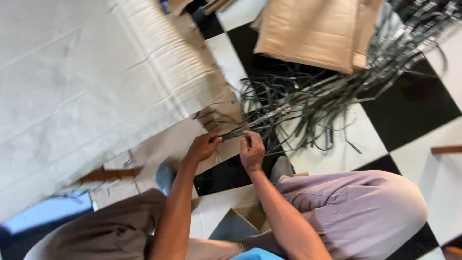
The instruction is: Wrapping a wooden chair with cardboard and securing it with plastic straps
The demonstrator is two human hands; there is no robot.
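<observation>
We hold a thin dark strip (240, 133) between our two hands, low over the checkered floor (423, 108) and just beyond our knees; it runs up and away from our fingers into the tangled heap of similar dark strips (308, 103) that spreads across a white tile and a black one. Our left hand (202, 147) pinches the near end of the strip between thumb and curled fingers, the knuckles folded in tight. Our right hand (251, 150) sits just beside it, fingers bent and pressed together around the same strip a little farther along, the thumb on top; the picture is blurred, so we cannot tell exactly which fingertips touch it. Both forearms reach forward from the bottom edge of the view, between our bent legs in greyish-mauve trousers (356, 207). Under our left hand lies a flattened brown cardboard sheet (163, 144), its far edge next to the strip heap. To the left of that, a large pale woven sheet (82, 82) with fold lines covers most of the left side of the floor. At the far edge, above the heap, stands a brown cardboard box (313, 33), touching the strips that trail past its right side toward the top right corner.
</observation>
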